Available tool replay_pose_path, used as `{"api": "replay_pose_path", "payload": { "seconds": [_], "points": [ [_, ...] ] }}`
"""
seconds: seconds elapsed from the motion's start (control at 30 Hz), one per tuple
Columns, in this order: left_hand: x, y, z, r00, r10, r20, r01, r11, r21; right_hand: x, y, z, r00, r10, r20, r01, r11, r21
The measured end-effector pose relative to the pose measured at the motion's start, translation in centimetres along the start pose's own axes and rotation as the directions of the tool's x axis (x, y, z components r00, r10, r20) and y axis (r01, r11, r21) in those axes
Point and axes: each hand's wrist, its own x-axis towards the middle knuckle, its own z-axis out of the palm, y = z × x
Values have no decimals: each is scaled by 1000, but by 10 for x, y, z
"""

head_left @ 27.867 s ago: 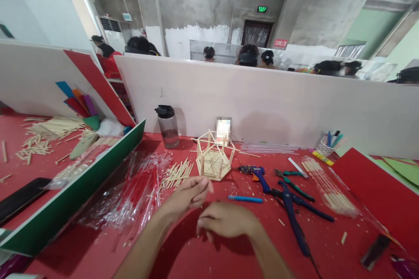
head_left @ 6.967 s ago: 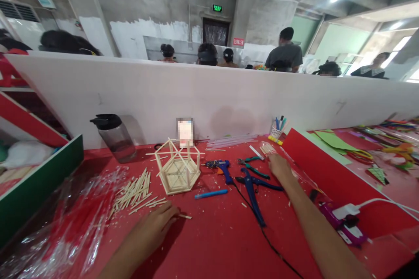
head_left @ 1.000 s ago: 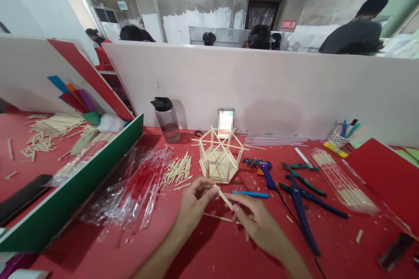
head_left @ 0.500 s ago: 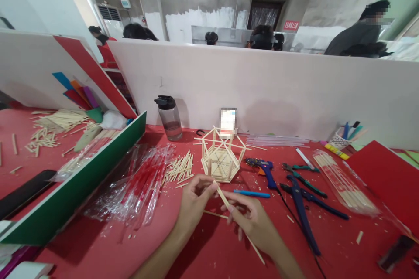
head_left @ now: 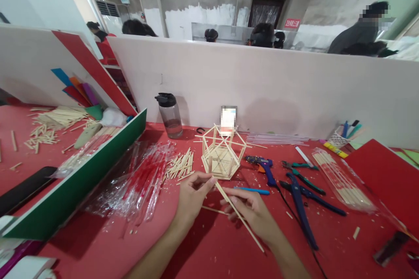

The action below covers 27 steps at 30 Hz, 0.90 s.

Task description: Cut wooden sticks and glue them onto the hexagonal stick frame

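My left hand [head_left: 194, 192] is closed, its thumb and forefinger pinching the upper end of a thin wooden chopstick [head_left: 223, 191]. My right hand [head_left: 253, 211] holds the same chopstick farther down, with bent fingers. The chopstick slants down to the right, and its free end sticks out below the right hand. Under the hands a second stick [head_left: 212, 210] lies on the red table, partly hidden. Just beyond my fingertips stands a six-sided wooden stick frame [head_left: 222, 163] with a flat base. Left of it is a pile of short cut sticks [head_left: 180, 163].
On the right lie a blue glue gun [head_left: 263, 166], green-handled pliers [head_left: 304, 172], a blue cutter [head_left: 301, 209] and packed chopsticks [head_left: 340, 181]. A blue pen [head_left: 252, 191] is close to my right hand. Plastic wrappers [head_left: 140, 187] and a green board [head_left: 81, 178] are leftward; a bottle [head_left: 170, 117] stands behind.
Seven seconds ago my right hand was at the packed chopsticks; now both hands hold a chopstick near the frame. Over the last second the chopstick has turned and shows more of its length.
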Motion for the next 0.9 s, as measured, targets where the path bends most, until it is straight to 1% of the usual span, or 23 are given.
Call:
{"api": "replay_pose_path", "payload": {
  "seconds": [0.1,0.2,0.27,0.37,0.43,0.5,0.63,0.77,0.9],
  "points": [
    [2,0,0,1000,-9,-5,9,1000,-29,4,-1,1,1000,-2,-9,3,1000,31],
    [3,1,-1,1000,-5,-6,4,999,-41,8,1,3,999,-14,-34,15,1000,23],
    [4,1,-1,1000,8,-11,-8,999,-38,12,3,4,997,-38,-65,38,999,-7],
    [4,-1,-2,999,26,-22,-26,999,-22,17,3,7,988,-106,-115,97,992,-82],
    [3,-2,-4,999,39,-19,-39,999,-8,19,1,7,982,-144,-125,127,983,-135],
    [4,-1,-5,999,48,19,-48,999,2,20,-2,6,982,-151,-116,131,977,-166],
    [5,7,-8,993,37,113,-40,999,26,19,-7,1,988,-123,-94,104,977,-187],
    [7,13,-10,992,26,125,-39,995,97,19,-9,-4,991,-123,-58,107,967,-230],
    [8,10,-15,986,17,166,-51,978,203,20,-10,-8,992,-124,-10,117,955,-273]
  ]
}}
